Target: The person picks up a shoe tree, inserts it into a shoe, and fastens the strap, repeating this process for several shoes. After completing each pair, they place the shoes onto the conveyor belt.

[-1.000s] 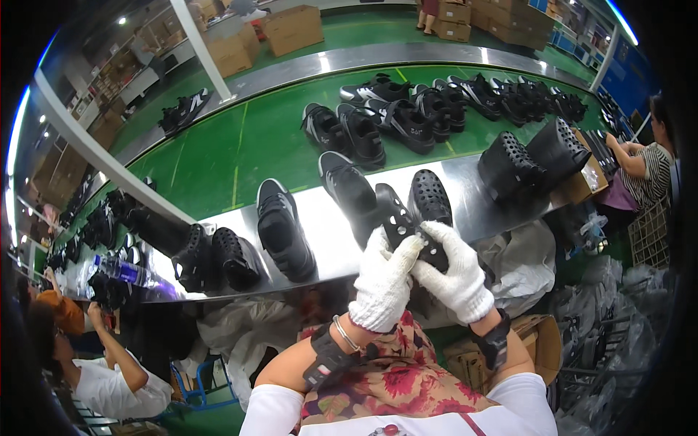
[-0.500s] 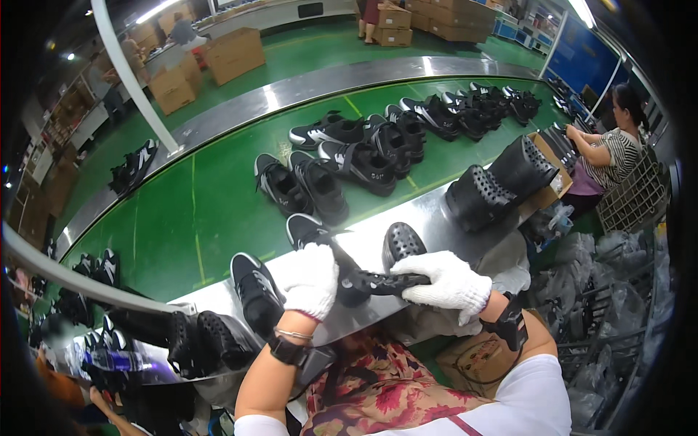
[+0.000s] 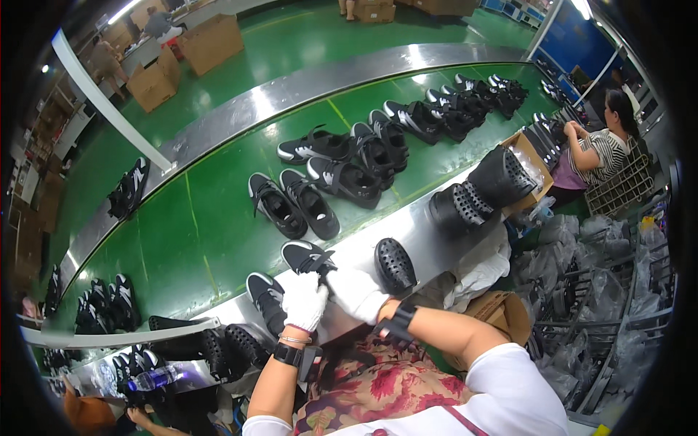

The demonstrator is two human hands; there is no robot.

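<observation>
Both my hands wear white knit gloves and meet at a black sneaker [image 3: 305, 256] with a grey toe edge on the metal ledge. My left hand [image 3: 304, 299] closes on the sneaker's opening. My right hand [image 3: 358, 294] grips its other side, by the strap; its fingertips are partly hidden. The sneaker's heel is covered by the gloves. Left of my left hand lies a matching sneaker [image 3: 265, 296]. A black shoe form dotted with round holes [image 3: 396, 263] stands on the ledge, right of my right hand and apart from it.
Several black sneakers [image 3: 309, 203] stand on the green conveyor [image 3: 167, 232]. More black forms [image 3: 454, 206] sit right on the ledge beside an open carton [image 3: 534, 163]. A seated co-worker [image 3: 600, 149] is far right; a rack [image 3: 618, 312] holds plastic-wrapped items. A bottle [image 3: 153, 379] lies lower left.
My right hand, earlier on a black holed piece beside the sneaker, has moved left onto the sneaker. That piece is out of sight now. The view has shifted slightly.
</observation>
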